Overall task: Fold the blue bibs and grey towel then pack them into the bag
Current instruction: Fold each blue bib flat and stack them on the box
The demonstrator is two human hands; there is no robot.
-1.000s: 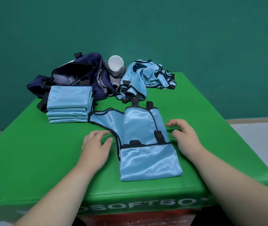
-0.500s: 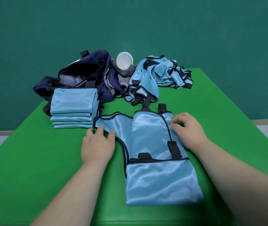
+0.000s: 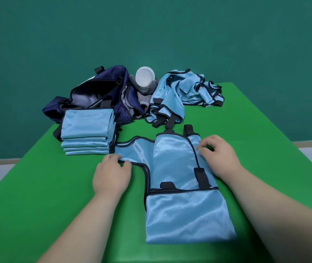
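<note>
Flat bib (image 3: 172, 168): thin light-blue cloth, looks synthetic, satin sheen, fine ribbed weave visible in the highlights. Edge trim and straps (image 3: 201, 174) on it: dark woven tape, matt. Folded stack (image 3: 87, 128): same glossy blue cloth, faces smooth. Loose pile (image 3: 187, 92): same fabric, crumpled, shine catches on the creases. Bag (image 3: 117, 95): navy cloth, soft, slight sheen outside; lining paler grey, smooth. Towel (image 3: 144, 91): grey, ribbed knit-like texture, fuzzy, matt. White round disc (image 3: 144, 76): looks like plastic, smooth, low gloss. Table cover (image 3: 37, 186): green, smooth, low sheen, looks like coated fabric or vinyl. Wall (image 3: 151, 35): teal, matt, even.
</note>
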